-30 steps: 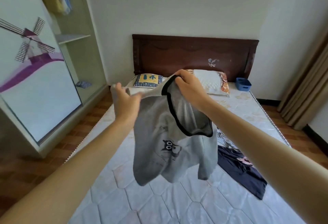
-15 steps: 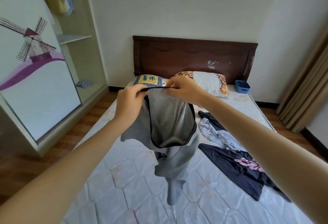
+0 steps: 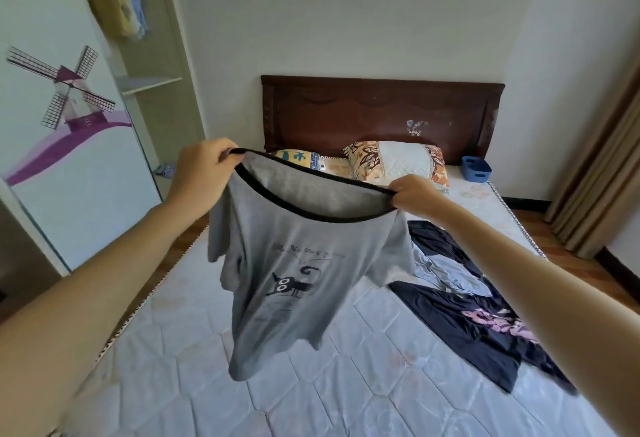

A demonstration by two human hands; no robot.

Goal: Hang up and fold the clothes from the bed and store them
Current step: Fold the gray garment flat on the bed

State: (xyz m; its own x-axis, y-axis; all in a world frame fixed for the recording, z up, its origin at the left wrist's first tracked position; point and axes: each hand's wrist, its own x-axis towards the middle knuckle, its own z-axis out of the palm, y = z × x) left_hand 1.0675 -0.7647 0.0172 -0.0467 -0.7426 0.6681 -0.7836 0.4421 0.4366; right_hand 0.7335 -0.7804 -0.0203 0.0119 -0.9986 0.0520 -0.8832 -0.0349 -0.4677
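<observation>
Above the near half of the bed (image 3: 214,398), a grey T-shirt (image 3: 294,280) is hanging in the air — its black-trimmed opening is being stretched wide between two hands. The left hand (image 3: 201,173) is pinching the trim at the left end, the right hand (image 3: 414,196) is gripping it at the right end, fingers closed on the cloth. A dark cat print and faint lettering are showing on the front. To the right, a navy shirt (image 3: 485,332) is lying flat on the mattress.
</observation>
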